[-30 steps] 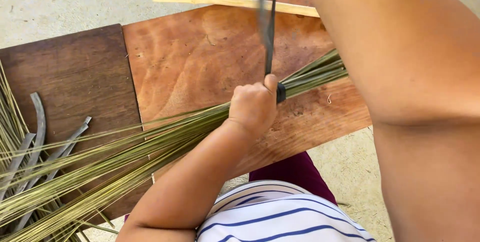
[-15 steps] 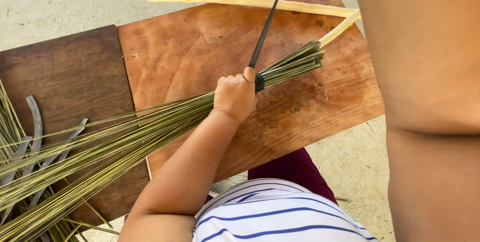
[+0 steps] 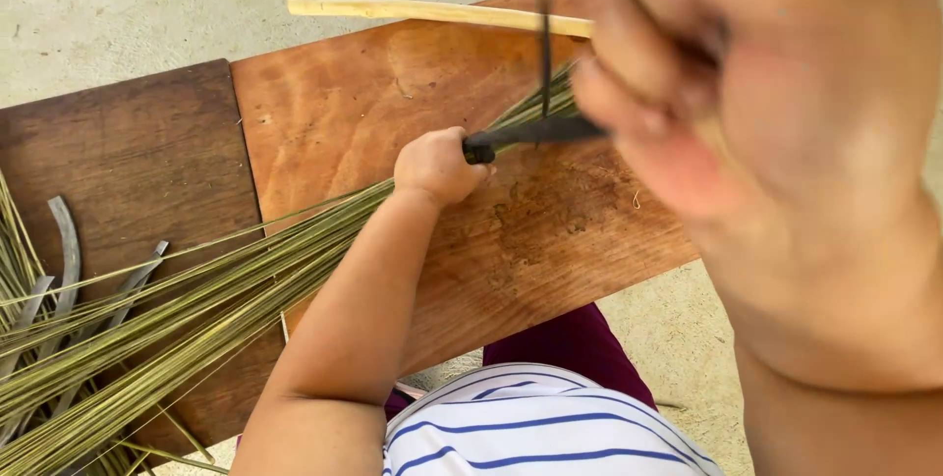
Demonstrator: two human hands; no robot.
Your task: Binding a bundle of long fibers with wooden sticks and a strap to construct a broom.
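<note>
My left hand point(image 3: 437, 167) is closed around a long bundle of thin green-yellow sticks point(image 3: 196, 299) that lies across a brown wooden board point(image 3: 393, 93). A black band point(image 3: 535, 130) wraps the bundle just past my fist. My right hand point(image 3: 747, 112) is close to the camera and blurred, with its fingers pinched on the black strap point(image 3: 546, 54) that runs down to the bundle. The bundle's far end is mostly hidden behind my right hand.
A pale wooden stick point(image 3: 432, 12) lies along the board's far edge. Several grey curved strips point(image 3: 69, 250) rest on a darker board point(image 3: 118, 162) at the left, under loose sticks. Concrete floor point(image 3: 118, 14) surrounds the boards.
My right hand has come down from high above into view, pulling the black strap lower and towards the right. My left hand and the bundle have stayed almost in place on the board.
</note>
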